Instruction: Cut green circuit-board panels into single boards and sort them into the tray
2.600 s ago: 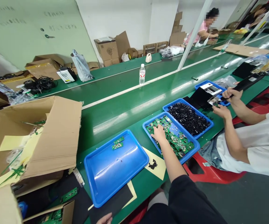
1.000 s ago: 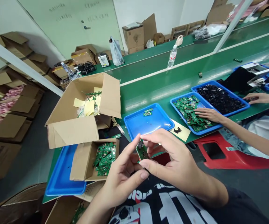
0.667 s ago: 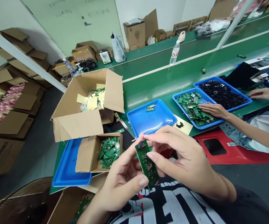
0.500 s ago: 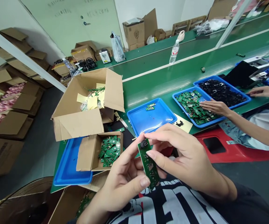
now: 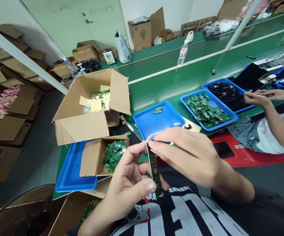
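Observation:
A narrow green circuit board (image 5: 153, 170) is held upright in front of my shirt, turned nearly edge-on. My left hand (image 5: 128, 188) grips it, thumb on the near side and fingers at the far edge and top. My right hand (image 5: 193, 155) is closed over the board's upper end, fingertips pressed there; they hide the black part at that end. Just beyond my hands lies a blue tray (image 5: 142, 126) with a few small boards (image 5: 158, 110) in it. Left of it, a small cardboard box (image 5: 89, 159) holds many green boards (image 5: 114, 154).
A large open carton (image 5: 83, 129) stands behind the small box, and another blue tray (image 5: 75, 186) lies beside it. At right, a co-worker's hands (image 5: 260, 96) are by trays of boards (image 5: 204, 109) and black parts (image 5: 227, 96). A red stool (image 5: 257, 159) stands below.
The board has turned from showing its face to nearly edge-on. My right fingers have moved up over its top end. The co-worker's hand has left the board tray, moving right.

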Demonstrator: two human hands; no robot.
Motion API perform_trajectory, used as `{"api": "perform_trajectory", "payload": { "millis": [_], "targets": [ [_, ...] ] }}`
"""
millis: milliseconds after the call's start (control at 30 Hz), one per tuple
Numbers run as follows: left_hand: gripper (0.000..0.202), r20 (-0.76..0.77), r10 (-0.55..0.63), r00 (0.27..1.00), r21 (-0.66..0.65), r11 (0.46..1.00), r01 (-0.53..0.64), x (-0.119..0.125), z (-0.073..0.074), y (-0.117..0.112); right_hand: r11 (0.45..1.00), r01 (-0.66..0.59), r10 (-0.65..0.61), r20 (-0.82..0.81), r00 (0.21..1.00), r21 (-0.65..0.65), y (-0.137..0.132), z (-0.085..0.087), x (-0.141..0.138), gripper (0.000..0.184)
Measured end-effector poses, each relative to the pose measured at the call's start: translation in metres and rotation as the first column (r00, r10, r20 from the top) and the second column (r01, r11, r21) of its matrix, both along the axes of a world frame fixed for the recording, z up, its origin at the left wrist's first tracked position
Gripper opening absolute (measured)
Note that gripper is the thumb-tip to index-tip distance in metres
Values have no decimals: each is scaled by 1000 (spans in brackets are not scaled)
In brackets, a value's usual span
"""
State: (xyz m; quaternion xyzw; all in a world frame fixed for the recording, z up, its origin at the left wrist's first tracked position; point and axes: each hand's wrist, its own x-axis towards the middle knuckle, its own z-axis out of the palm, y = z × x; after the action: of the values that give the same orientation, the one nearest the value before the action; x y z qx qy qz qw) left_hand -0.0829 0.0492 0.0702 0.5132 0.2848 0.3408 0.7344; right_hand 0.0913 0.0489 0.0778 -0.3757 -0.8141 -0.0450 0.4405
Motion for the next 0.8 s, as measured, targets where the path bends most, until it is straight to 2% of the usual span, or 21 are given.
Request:
{"api": "perform_trajectory", "payload": {
  "millis": [133,333,600,800],
  "targets": [
    [43,15,-1,1000,-32,999,2,1,-1,0,999,-46,46,111,993,1,5,3,1,20],
    [39,-4,56,998,-37,998,-56,4,-2,-3,997,-72,75,158,985,-23,9,1,-3,25],
    [44,-3,12,1000,-70,997,-12,0,-3,-6,995,-71,81,144,986,-70,7,-4,0,23],
    [47,11,-55,998,-107,993,56,-3,0,-6,970,-123,133,36,990,-212,5,0,5,21]
  ]
}}
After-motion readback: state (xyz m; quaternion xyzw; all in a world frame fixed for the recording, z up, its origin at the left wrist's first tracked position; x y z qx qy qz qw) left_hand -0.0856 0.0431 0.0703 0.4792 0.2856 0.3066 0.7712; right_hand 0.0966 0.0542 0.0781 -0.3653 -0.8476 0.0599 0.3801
